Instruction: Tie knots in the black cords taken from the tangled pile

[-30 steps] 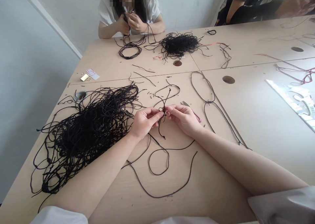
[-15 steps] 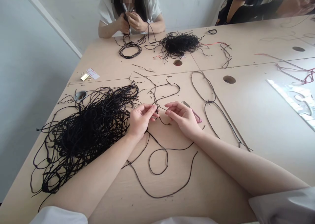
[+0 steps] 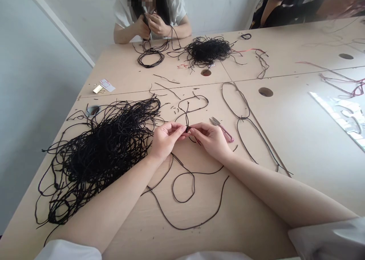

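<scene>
Both hands meet over the table's middle at a small knot in a thin black cord (image 3: 187, 115). My left hand (image 3: 167, 138) pinches the cord from the left, thumb against fingers. From the right, my right hand (image 3: 209, 138) pinches it too, fingertips nearly touching the left ones. A loop of the cord lies on the table beyond the hands. Just right of my right hand are small scissors with pink handles (image 3: 225, 131). Loose black cord (image 3: 184, 202) curls on the table between my forearms.
A big tangle of black cords (image 3: 99, 153) lies left, beside a table hole (image 3: 93, 110). Right of the scissors is a knotted cord pair (image 3: 243, 118). Across the table (image 3: 285, 123), a person's hands (image 3: 151, 25) work near another cord pile (image 3: 208, 51). A clear plastic sheet (image 3: 342, 117) lies right.
My hands have come closer together, and my right hand now pinches at the knot. The braided end of the cord now stands up beyond my fingertips. The scissors are more exposed.
</scene>
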Motion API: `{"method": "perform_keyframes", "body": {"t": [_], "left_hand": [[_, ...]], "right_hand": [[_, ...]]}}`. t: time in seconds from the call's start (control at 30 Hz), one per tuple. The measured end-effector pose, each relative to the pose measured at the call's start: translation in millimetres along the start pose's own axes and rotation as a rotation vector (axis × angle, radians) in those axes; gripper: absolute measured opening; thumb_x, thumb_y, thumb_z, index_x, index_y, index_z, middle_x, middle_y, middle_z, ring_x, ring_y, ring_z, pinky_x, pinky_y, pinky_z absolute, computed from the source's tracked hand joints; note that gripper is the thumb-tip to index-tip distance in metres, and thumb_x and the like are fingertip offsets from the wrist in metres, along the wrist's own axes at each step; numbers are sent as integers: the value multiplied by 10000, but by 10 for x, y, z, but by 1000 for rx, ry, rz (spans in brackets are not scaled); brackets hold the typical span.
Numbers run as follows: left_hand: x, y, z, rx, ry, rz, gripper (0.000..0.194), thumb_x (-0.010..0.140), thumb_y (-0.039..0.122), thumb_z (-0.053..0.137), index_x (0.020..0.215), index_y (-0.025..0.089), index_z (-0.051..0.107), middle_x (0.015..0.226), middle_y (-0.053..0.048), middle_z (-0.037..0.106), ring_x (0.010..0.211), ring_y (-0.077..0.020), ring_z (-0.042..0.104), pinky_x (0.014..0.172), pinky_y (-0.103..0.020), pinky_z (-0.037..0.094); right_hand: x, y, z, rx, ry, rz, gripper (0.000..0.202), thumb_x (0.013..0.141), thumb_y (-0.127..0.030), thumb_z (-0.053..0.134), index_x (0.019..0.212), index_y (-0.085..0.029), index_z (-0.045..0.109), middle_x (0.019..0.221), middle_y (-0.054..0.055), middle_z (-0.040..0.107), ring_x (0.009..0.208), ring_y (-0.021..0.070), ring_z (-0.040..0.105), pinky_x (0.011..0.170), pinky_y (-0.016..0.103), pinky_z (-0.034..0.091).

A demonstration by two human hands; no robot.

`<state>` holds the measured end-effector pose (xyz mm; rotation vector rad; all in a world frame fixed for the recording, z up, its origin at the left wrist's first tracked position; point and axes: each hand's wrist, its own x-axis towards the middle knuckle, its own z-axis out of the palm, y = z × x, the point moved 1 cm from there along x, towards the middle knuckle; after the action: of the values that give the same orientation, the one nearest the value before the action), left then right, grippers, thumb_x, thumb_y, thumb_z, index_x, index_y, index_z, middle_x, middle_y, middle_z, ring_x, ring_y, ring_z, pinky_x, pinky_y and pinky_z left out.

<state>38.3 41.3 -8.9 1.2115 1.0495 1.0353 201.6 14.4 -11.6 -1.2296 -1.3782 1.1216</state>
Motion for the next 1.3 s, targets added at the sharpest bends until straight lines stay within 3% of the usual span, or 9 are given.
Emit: {"method": "perform_keyframes", "body": {"t": [0.37, 0.87, 0.97, 1.13, 1.3], "left_hand": [[12, -16, -22, -95, -50, -63, 191, 821, 308, 658, 870, 147, 565, 867, -74, 736, 801, -189, 735, 715, -269, 581], [16, -50, 22, -128, -49, -97, 119, 860, 254, 562, 851, 166, 483, 834, -80, 750, 773, -187, 736, 702, -282, 581], [6, -46, 44, -140, -41, -110, 134, 848, 264, 584, 851, 167, 492, 827, -73, 747, 775, -187, 736, 708, -284, 584], [-24, -4, 40, -88, -64, -106, 171, 824, 296, 650, 890, 155, 581, 841, -69, 746, 770, -185, 731, 721, -296, 595], [-32, -3, 34, 10, -83, -42, 247, 790, 350, 714, 914, 136, 718, 910, -84, 745, 819, -183, 717, 763, -292, 605]], "right_hand": [[-4, 14, -17, 36, 69, 34, 192, 838, -355, 629, 879, -178, 691, 685, 14, 618, 584, 110, 507, 518, 254, 401], [-22, -6, 0, 132, 83, 96, 92, 838, -255, 575, 788, -179, 561, 604, -28, 517, 575, 101, 472, 549, 254, 371], [-32, -16, -7, 124, 130, 110, 75, 834, -232, 550, 776, -188, 534, 583, -39, 488, 565, 100, 459, 536, 245, 354], [-28, 7, -3, 202, 74, 97, 68, 840, -202, 503, 775, -202, 486, 620, -40, 482, 568, 94, 439, 560, 249, 378], [-19, 4, 5, 169, 50, 98, 70, 860, -251, 529, 898, -200, 558, 606, -40, 503, 583, 110, 476, 582, 263, 409]]}}
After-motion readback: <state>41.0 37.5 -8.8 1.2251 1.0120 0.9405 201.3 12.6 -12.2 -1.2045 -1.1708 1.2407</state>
